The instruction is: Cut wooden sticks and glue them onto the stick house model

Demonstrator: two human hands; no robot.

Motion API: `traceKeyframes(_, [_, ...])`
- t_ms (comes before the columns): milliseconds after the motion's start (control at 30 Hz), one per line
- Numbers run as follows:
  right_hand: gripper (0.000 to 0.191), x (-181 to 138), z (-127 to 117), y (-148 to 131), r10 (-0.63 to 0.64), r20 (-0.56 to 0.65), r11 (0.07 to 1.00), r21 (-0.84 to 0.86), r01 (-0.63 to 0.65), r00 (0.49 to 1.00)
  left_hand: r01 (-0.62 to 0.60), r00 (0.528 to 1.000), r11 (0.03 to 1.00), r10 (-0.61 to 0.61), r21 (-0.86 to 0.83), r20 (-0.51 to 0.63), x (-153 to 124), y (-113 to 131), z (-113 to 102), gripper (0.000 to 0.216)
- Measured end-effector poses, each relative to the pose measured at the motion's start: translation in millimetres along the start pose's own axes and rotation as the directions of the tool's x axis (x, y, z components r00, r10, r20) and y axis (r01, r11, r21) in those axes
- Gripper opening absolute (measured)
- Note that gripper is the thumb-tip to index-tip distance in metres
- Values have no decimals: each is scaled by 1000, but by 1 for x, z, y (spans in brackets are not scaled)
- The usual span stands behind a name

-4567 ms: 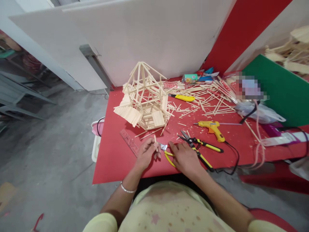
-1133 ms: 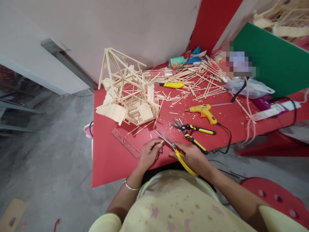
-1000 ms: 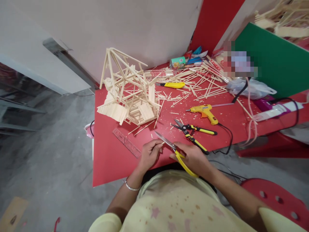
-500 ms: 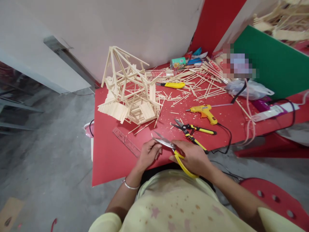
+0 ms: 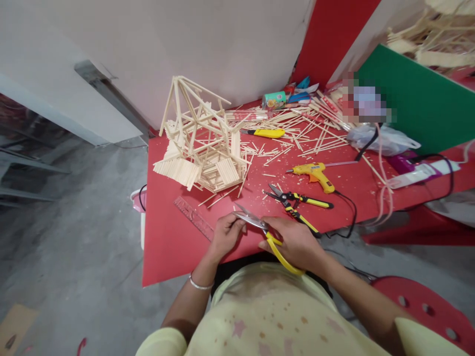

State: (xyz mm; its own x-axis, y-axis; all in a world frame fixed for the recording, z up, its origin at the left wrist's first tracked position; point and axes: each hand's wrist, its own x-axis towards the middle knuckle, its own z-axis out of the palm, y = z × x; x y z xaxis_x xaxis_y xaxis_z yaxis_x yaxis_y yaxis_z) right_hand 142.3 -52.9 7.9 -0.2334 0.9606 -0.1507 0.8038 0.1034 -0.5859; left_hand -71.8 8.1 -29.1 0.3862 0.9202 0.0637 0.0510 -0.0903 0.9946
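Head view is showing the right hand [image 5: 293, 242] gripping the yellow loop handles of the scissors [image 5: 256, 222], with the blades slightly parted over the near edge of the red table [image 5: 166, 252]. The left hand [image 5: 224, 235] is closing its fingertips at the blades, pinching something too small to identify. Judgement: the scissors are handling as stiff, light and sharp, and the handles are offering the safe hold. Markings on the ruler [image 5: 195, 218] are proving illegible.
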Motion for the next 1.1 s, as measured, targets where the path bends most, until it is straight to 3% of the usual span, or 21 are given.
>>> traceKeyframes(200, [43,12,0,-1,-12,19,1000,-26,12,1000,-31,999,997,32,66,-13,2,-8,-11,31])
traceKeyframes(433, [44,13,10,11,-55,-33,997,-64,53,998,56,998,997,-56,-44,-10,-2,-24,-8,35])
traceKeyframes(600, [41,11,15,17,7,-31,1000,26,-6,999,87,996,987,-89,-136,-6,4,-17,-7,31])
traceKeyframes(867, [57,14,3,11,-37,-31,997,-63,35,999,61,997,996,-58,-65,47,5,-21,-9,33])
traceKeyframes(1100, [55,15,-1,9,-45,15,999,-28,45,999,6,999,999,-4,-44,36,9,-16,-8,27])
